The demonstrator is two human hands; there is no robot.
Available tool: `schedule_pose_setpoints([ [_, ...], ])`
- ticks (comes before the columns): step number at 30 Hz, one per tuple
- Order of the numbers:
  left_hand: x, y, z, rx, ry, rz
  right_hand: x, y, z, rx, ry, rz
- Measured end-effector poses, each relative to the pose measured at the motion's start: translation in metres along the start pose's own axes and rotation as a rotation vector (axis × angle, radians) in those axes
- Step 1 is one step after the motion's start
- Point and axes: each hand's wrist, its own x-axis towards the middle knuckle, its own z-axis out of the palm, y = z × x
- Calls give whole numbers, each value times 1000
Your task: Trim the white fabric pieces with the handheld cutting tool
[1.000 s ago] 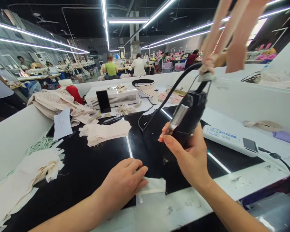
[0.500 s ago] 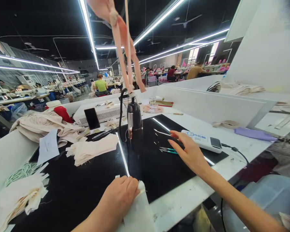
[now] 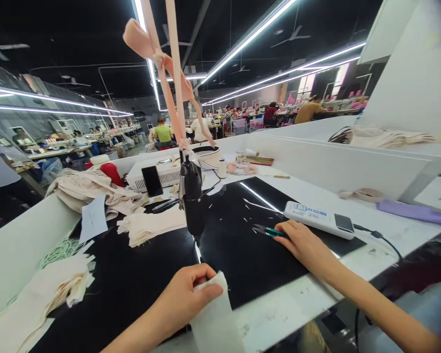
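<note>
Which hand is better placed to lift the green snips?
Right, most likely: the right hand has its fingertips at the green snips, while the left hand is occupied, pinching the pale cloth strip.

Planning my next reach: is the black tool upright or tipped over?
Upright: the black tool hangs from pink strips, its narrow end pointing down.

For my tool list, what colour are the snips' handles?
The handles look teal in the head view.

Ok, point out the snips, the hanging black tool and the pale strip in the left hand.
Snips point(image 3: 268, 230): head view, green handles near the blades.
Black tool point(image 3: 193, 201): head view, middle of body.
Pale strip point(image 3: 216, 321): head view, its hanging length.
</note>
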Motion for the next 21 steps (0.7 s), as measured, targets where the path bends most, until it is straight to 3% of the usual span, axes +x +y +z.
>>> schedule_pose_setpoints([
  [3, -2, 2, 4, -212, -55, -11, -3, -6, -8, 58, -19, 63],
  [7, -6, 7, 7, -315, -112, -68, -15, -24, -20, 115, -36, 152],
  [11, -8, 9, 12, -294, -126, -88, -38, -62, -34, 215, -56, 210],
  [14, -7, 8, 16, -277, -150, -71, -59, -94, -44, 375, -153, 212],
  [16, -6, 9, 18, -277, -172, -58, -70, -110, -50, 434, -209, 164],
  [21, -6, 10, 18, -264, -218, -31, -75, -124, -58, 438, -349, -124],
])
